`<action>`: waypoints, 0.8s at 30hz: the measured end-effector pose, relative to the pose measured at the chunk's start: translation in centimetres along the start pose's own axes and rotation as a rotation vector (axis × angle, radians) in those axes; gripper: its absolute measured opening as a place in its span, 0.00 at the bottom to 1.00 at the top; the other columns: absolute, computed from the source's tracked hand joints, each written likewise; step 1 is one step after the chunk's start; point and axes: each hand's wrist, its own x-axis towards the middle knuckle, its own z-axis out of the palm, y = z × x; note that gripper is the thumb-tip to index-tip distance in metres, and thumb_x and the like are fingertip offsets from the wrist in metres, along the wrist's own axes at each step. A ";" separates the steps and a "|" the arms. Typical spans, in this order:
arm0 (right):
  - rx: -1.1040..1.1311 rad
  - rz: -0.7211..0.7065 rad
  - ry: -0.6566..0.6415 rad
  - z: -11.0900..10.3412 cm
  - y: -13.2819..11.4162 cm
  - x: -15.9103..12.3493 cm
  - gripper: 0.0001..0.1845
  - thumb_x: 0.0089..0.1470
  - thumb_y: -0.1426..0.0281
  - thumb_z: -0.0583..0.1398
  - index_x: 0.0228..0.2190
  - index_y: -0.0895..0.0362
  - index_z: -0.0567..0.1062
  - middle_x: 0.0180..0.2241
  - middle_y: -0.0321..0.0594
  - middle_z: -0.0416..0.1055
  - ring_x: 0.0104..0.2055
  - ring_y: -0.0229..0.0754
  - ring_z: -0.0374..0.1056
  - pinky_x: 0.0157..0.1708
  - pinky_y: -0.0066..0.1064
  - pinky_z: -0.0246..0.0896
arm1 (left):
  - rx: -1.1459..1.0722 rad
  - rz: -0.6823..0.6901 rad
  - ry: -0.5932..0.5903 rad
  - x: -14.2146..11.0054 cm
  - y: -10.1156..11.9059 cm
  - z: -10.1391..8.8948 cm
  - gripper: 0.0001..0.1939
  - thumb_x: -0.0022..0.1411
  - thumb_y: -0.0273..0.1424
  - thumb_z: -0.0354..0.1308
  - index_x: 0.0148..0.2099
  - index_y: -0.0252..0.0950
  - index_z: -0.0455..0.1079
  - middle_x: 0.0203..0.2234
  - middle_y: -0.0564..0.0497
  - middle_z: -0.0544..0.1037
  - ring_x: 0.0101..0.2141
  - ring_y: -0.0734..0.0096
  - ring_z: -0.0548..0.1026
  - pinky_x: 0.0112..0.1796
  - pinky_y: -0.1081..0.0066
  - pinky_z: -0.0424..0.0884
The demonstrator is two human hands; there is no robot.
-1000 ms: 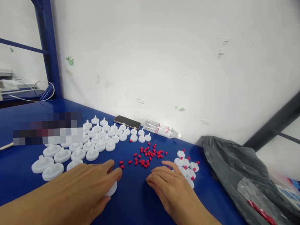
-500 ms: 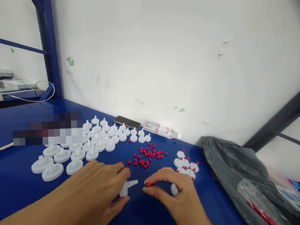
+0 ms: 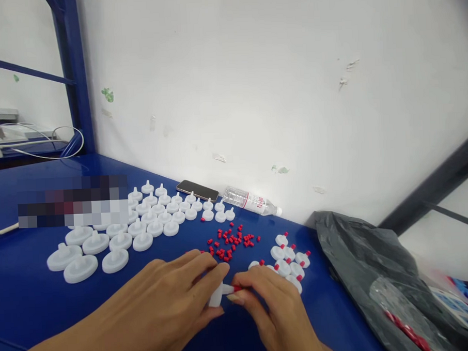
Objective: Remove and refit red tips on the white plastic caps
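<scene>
My left hand (image 3: 185,291) grips a white nozzle cap (image 3: 216,296) on its side, the tip pointing right. Between the thumb and forefinger of my right hand (image 3: 276,303) is a small red tip cover (image 3: 237,288), which meets the nozzle's end; how far it sits over the tip I cannot tell. Beyond my hands lies a scattered pile of loose red tip covers (image 3: 234,241). To the right stand several white nozzle caps with red tips (image 3: 283,268). At left, many bare white nozzle caps (image 3: 143,241) stand in rows on the blue table (image 3: 41,303).
A phone (image 3: 198,190) and a clear plastic bottle (image 3: 251,201) lie along the wall. On the right rests a dark plastic bag (image 3: 354,258), with a clear bag of red pieces (image 3: 407,328) on it. A blue metal post (image 3: 77,73) rises at the back left.
My left hand has moved right with the white nozzle cap. Its tip now meets the red tip cover in my right hand; before, there was a gap between them.
</scene>
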 end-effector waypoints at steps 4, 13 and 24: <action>-0.038 -0.025 -0.060 0.8 0.3 -0.8 0.21 0.80 0.65 0.46 0.35 0.52 0.71 0.28 0.33 0.73 0.27 0.36 0.69 0.28 0.27 0.61 | -0.048 0.052 0.021 0.1 0.3 0.7 0.13 0.74 0.29 0.65 0.58 0.40 0.76 0.51 0.47 0.86 0.47 0.51 0.86 0.35 0.62 0.80; 0.047 0.063 -0.146 0.8 0.1 -1.0 0.20 0.79 0.67 0.47 0.31 0.51 0.64 0.24 0.29 0.67 0.23 0.34 0.64 0.25 0.26 0.56 | -0.066 0.050 0.105 -0.5 0.5 2.7 0.14 0.75 0.29 0.61 0.61 0.40 0.73 0.54 0.46 0.85 0.52 0.47 0.84 0.40 0.57 0.81; -0.101 -0.061 -0.094 2.1 0.3 -1.1 0.20 0.78 0.70 0.42 0.32 0.50 0.61 0.24 0.32 0.70 0.22 0.36 0.66 0.25 0.28 0.56 | -0.142 0.056 0.041 -1.4 -0.3 4.3 0.21 0.71 0.19 0.57 0.59 0.46 0.76 0.61 0.50 0.82 0.59 0.50 0.80 0.52 0.56 0.81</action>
